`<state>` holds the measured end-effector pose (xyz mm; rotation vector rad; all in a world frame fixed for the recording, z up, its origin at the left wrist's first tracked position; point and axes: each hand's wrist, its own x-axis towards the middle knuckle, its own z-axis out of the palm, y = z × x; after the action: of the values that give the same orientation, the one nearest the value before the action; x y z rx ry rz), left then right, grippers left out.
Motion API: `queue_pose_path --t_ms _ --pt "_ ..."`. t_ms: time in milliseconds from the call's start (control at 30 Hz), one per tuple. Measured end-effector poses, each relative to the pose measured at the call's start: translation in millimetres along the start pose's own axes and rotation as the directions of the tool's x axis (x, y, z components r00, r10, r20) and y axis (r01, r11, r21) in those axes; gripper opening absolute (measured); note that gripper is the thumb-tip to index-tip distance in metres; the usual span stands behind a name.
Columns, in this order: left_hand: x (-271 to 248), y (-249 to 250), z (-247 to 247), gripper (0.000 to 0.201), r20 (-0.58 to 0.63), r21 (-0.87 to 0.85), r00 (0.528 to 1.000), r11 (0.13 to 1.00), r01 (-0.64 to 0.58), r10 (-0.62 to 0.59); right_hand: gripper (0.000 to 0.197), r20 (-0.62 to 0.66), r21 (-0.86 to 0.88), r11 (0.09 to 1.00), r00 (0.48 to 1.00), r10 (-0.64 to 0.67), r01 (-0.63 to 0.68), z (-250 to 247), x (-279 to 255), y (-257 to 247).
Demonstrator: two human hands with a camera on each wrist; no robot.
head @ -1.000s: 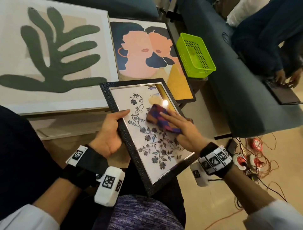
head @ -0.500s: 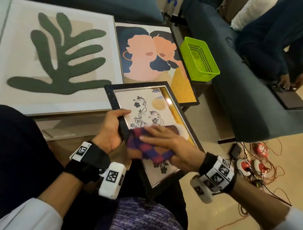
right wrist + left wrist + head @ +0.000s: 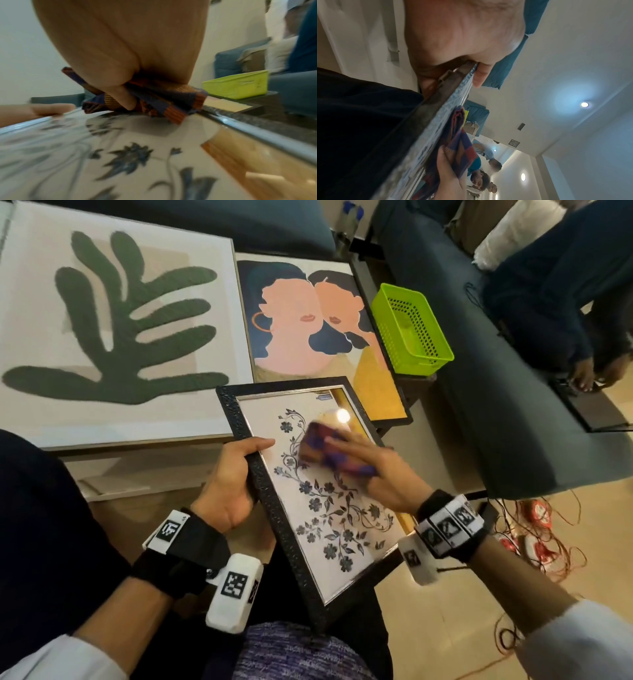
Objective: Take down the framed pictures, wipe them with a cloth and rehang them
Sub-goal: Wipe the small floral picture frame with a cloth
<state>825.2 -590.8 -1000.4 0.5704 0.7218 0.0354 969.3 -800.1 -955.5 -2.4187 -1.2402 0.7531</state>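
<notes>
Left hand (image 3: 227, 484) grasping floral framed picture (image 3: 318, 501) by its left edge, right hand (image 3: 380, 474) flat, pressing checked cloth (image 3: 329, 450) onto glass

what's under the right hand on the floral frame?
A folded checked cloth, pressed by the right hand against the glass of the floral frame near its upper right. The floral print directly beneath the cloth is covered. The left hand grips the frame's left edge.
</notes>
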Motion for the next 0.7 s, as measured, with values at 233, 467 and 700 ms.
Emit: queue_pose_path --t_ms 233,467,700 --pt "-0.2 1.1 1.6 0.038 0.003 -0.027 0.999 0.999 0.035 -0.035 0.091 0.166 -0.003 0.978 0.964 -0.207 0.21 20.2 -15.4 -33.5" --pt "0.9 0.6 -0.4 0.031 0.018 0.049 1.0 0.999 0.004 -0.005 0.092 0.075 -0.04 0.997 0.995 -0.065 0.068 8.4 1.5 -25.2" --pt "1.2 -1.4 -3.1 0.031 0.017 0.051 1.0 0.999 -0.009 0.008 0.085 0.005 0.045 0.996 0.997 0.079 -0.08 -7.2 11.7 -4.5"
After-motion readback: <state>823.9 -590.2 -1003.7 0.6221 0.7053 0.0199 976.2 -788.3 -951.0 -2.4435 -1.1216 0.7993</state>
